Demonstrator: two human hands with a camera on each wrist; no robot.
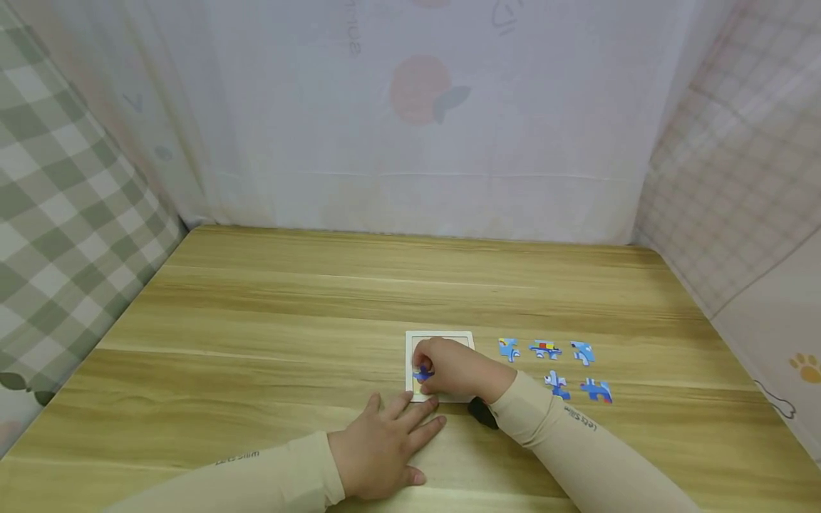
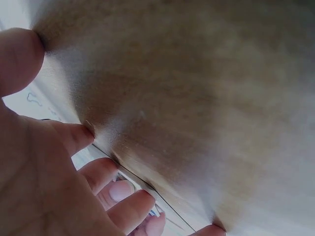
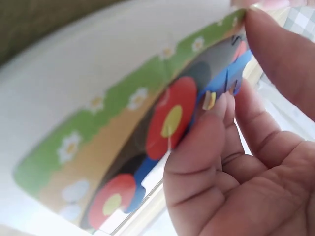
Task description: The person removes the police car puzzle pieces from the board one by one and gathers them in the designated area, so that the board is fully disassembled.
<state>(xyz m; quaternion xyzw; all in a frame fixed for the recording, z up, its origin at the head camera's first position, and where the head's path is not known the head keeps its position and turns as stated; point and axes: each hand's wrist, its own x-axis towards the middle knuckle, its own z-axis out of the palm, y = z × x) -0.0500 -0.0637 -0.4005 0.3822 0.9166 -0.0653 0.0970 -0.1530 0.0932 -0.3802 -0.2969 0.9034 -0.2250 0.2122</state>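
A white-rimmed puzzle tray lies on the table. Within its left part, my right hand bends over a blue jigsaw piece, thumb and fingers curled about it. The right wrist view shows joined puzzle pieces with red wheels, yellow hubs and a green flowered border; the right thumb touches that border. My left hand is spread on the table, its fingertips at the tray's near edge. In the left wrist view its fingers are extended. The right hand hides much of the tray.
Right of the tray lie several loose jigsaw pieces, among them a train-patterned one and a blue one. A black object shows under the right wrist. Cloth hangs behind the wooden table and along its sides.
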